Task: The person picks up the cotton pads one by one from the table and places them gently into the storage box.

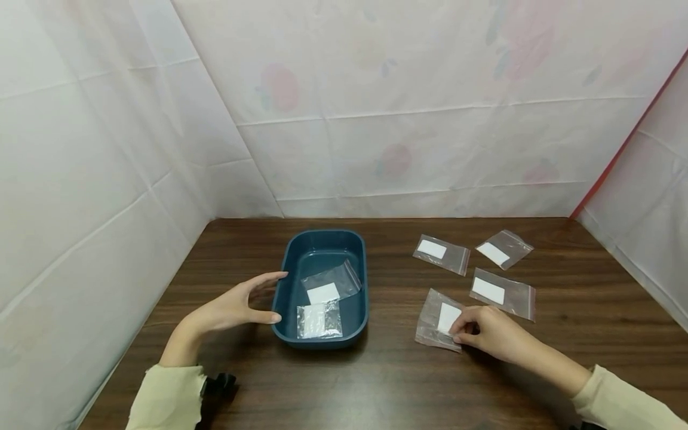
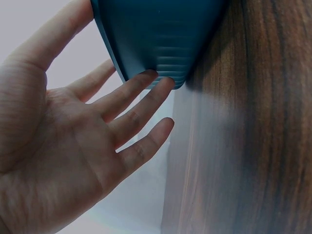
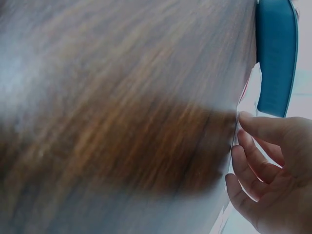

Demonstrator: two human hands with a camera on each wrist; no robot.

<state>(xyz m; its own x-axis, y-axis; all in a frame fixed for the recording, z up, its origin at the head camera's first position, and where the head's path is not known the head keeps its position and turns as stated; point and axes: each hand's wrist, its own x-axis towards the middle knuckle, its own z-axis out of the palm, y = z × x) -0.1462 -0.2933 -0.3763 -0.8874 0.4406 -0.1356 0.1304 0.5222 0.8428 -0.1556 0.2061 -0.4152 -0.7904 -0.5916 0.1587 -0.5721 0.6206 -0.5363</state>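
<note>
At the left side of the blue plastic bin [image 1: 285, 343], my left hand [image 1: 231, 307] has its fingers spread, the thumb at the rim. In the left wrist view, the left hand's [image 2: 83, 131] fingertips lie along the bin's outer wall [image 2: 141, 34]. My right hand [image 1: 497, 331] pinches the right edge of a clear zip bag [image 1: 430, 316] with a white card inside. That bag lies on the table, near the front. Inside the bin are two more clear bags with white cards, an upper bag [image 1: 344, 278] and a lower bag [image 1: 332, 322].
Three other zip bags with white cards lie behind the right hand: one bag [image 1: 455, 255] at the back, another bag [image 1: 513, 246] to its right, and a third bag [image 1: 517, 297] nearer. Pale patterned sheets [image 1: 387, 119] hang around the dark wooden table [image 1: 349, 394].
</note>
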